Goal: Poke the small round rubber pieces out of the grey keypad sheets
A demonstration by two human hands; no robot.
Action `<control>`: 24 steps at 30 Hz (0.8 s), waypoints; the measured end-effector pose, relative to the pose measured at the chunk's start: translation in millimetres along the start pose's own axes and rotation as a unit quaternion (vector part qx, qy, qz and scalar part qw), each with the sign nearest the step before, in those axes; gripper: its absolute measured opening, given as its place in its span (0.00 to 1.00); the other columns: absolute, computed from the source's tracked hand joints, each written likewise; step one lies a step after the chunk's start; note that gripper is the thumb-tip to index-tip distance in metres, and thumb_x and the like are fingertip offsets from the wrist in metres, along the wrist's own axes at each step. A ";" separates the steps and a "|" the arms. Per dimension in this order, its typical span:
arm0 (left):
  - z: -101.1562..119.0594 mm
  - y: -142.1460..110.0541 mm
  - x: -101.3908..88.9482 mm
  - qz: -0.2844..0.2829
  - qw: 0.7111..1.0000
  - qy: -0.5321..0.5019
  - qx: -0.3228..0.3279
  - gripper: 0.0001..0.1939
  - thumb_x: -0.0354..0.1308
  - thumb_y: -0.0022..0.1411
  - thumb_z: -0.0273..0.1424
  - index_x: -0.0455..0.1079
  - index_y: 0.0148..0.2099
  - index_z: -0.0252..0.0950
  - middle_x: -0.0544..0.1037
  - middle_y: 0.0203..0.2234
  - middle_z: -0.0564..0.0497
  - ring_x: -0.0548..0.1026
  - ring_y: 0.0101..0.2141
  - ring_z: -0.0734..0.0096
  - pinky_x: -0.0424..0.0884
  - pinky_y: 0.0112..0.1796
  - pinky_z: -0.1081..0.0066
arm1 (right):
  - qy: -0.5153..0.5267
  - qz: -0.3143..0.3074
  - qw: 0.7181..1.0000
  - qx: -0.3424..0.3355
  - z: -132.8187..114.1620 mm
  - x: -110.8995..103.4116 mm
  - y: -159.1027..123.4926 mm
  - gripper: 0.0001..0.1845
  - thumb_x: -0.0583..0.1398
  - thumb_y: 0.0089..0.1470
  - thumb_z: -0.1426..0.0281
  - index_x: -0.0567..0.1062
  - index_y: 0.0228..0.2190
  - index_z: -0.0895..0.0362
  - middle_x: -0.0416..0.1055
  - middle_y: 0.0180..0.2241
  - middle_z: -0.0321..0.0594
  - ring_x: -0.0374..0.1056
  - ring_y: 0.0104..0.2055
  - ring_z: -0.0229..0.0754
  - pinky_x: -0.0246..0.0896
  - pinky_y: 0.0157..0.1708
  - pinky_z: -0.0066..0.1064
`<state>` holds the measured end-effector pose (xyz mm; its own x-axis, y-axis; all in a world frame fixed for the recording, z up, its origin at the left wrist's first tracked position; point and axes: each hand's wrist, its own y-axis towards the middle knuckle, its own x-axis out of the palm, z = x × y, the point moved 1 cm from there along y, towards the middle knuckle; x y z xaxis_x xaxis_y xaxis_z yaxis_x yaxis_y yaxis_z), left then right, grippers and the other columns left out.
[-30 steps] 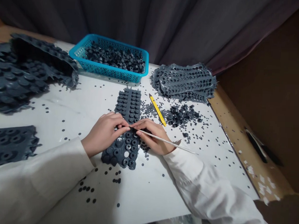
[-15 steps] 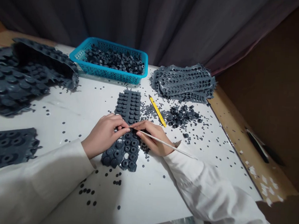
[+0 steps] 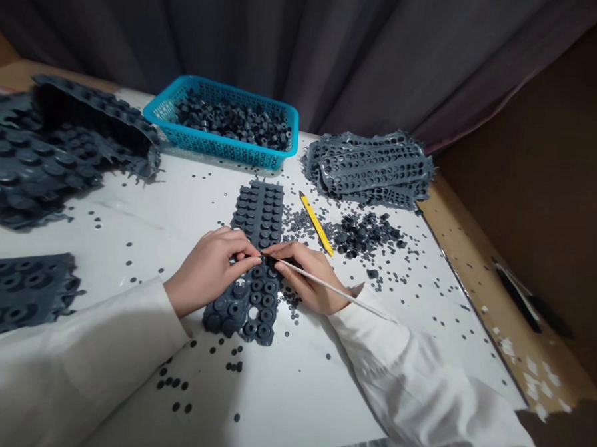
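A dark grey rubber sheet with rows of round studs (image 3: 257, 211) lies lengthwise on the table under both hands. Some studs in its near part have holes, and white table shows through a few gaps. My left hand (image 3: 209, 265) is closed in a pinch over the sheet's middle; whatever small dark thing sits at its fingertips is too small to name. My right hand (image 3: 310, 277) grips a thin pale stick (image 3: 342, 294) that runs back over the wrist. The fingertips of both hands nearly meet, hiding the stick's working end.
Behind stands a blue basket (image 3: 217, 147) of small rubber pieces. Stacked perforated sheets (image 3: 371, 167) lie back right, near a yellow cutter (image 3: 317, 223) and a heap of dark scraps (image 3: 365, 234). Studded sheets (image 3: 26, 162) fill the left. Tiny discs (image 3: 176, 407) dot the table.
The view has shifted very slightly. Both hands keep the same pinch over the sheet, with hardly any visible movement.
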<state>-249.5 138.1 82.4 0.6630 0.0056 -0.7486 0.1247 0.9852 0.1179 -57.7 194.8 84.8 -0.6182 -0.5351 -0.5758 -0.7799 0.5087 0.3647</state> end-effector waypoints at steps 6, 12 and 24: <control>-1.0 -1.1 0.4 0.000 1.000 0.005 0.003 0.08 0.56 0.61 0.36 0.75 0.35 0.40 0.71 0.26 0.53 0.68 0.33 0.66 0.61 0.35 0.67 | 0.044 0.045 0.996 0.062 5.7 1.4 -3.0 0.06 0.54 0.62 0.66 0.68 0.38 0.55 0.74 0.43 0.45 0.71 0.46 0.43 0.66 0.45 0.36; -1.9 -3.5 1.3 0.008 0.999 0.006 0.032 0.08 0.58 0.60 0.35 0.75 0.40 0.41 0.73 0.29 0.52 0.69 0.35 0.66 0.62 0.38 0.66 | 0.135 0.086 0.981 0.107 8.2 2.5 -4.5 0.07 0.56 0.61 0.65 0.69 0.38 0.56 0.73 0.44 0.45 0.71 0.46 0.42 0.67 0.45 0.37; -2.8 -3.6 1.9 0.014 0.999 0.003 0.038 0.08 0.58 0.59 0.34 0.76 0.39 0.40 0.75 0.31 0.51 0.70 0.36 0.64 0.63 0.38 0.65 | 0.112 0.024 0.992 0.043 2.6 -3.0 -1.1 0.06 0.58 0.58 0.67 0.72 0.33 0.57 0.75 0.40 0.48 0.71 0.44 0.44 0.67 0.45 0.41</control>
<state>-250.8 135.0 78.7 0.6631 0.0341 -0.7478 0.1626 0.9685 0.1884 -54.7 197.6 84.2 -0.6680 -0.6407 -0.3785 -0.7439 0.5872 0.3190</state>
